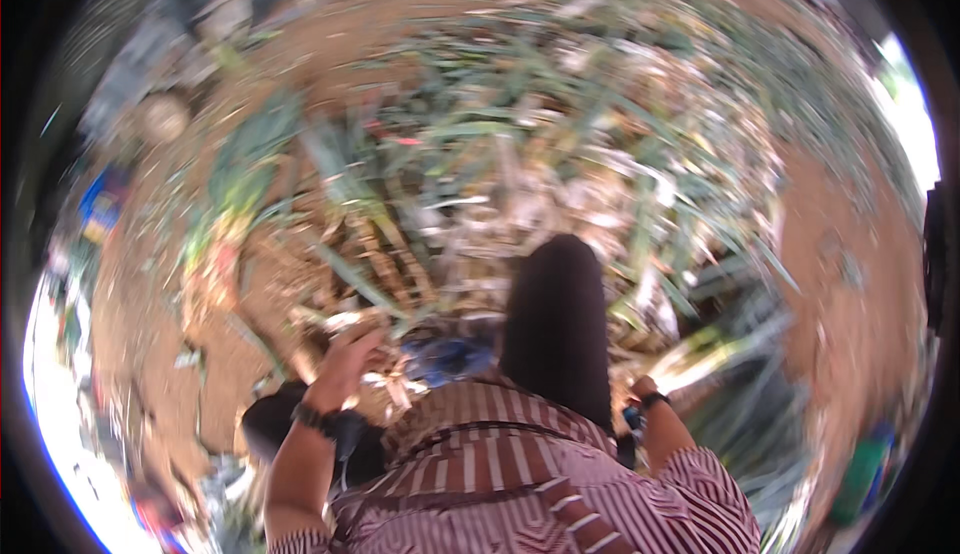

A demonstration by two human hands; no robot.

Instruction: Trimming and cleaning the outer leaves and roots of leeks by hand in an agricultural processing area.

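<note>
My left hand (346,366) is at the lower left, its fingers curled towards pale leek or spring onion ends and dry husks (352,321); blur hides whether it grips them. On the right, my right hand (643,389) is low beside my dark-trousered knee, partly hidden, near the pale stalks of a green bundle (694,359). A blue plastic item (450,359) lies between my legs. Before me spreads a large heap of long green leaves and pale, dry stalks (525,171). A bunch of leek-like plants (225,246) rests on the soil to the left.
Brown bare soil (832,269) surrounds the heap. A wheeled vehicle or cart (161,115), blurred, stands at the upper left. A blue package (105,201) is at the far left, and a green object (859,479) at the lower right. More green leaves (840,103) lie along the right.
</note>
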